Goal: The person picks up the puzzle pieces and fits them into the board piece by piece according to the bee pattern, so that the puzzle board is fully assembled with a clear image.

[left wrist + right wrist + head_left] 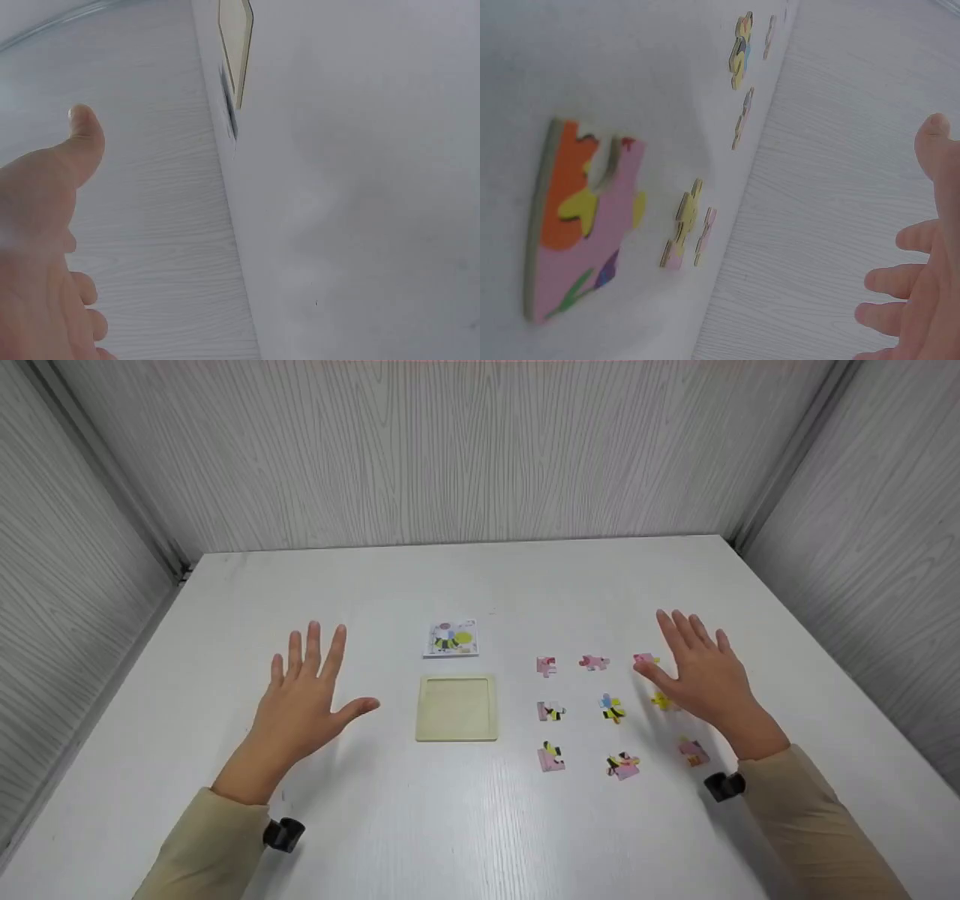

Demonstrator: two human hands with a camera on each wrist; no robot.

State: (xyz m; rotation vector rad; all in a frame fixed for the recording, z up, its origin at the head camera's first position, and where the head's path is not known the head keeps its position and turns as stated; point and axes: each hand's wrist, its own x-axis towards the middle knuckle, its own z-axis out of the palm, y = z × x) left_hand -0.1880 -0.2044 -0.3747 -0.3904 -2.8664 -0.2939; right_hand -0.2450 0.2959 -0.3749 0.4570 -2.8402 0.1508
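Observation:
Fingers spread, my left hand [300,709] hovers over the table to the left of a shallow cream puzzle tray [456,741], and it holds nothing. My right hand [709,679], also with straight fingers and nothing in it, is above the right-hand column of puzzle pieces. Several loose pieces lie in rough rows, among them a blue and yellow piece [611,709] and a pink corner piece [551,757]. In the right wrist view a pink and orange piece [585,225] is closest. The right hand partly covers a yellow piece [661,701] in the head view.
Behind the tray lies a square picture card [452,639] with a striped bee on it. The white table [450,832] is bounded by a grey wood-grain panel [450,450] at the back and panels at both sides. Both sleeves carry a black wrist mount.

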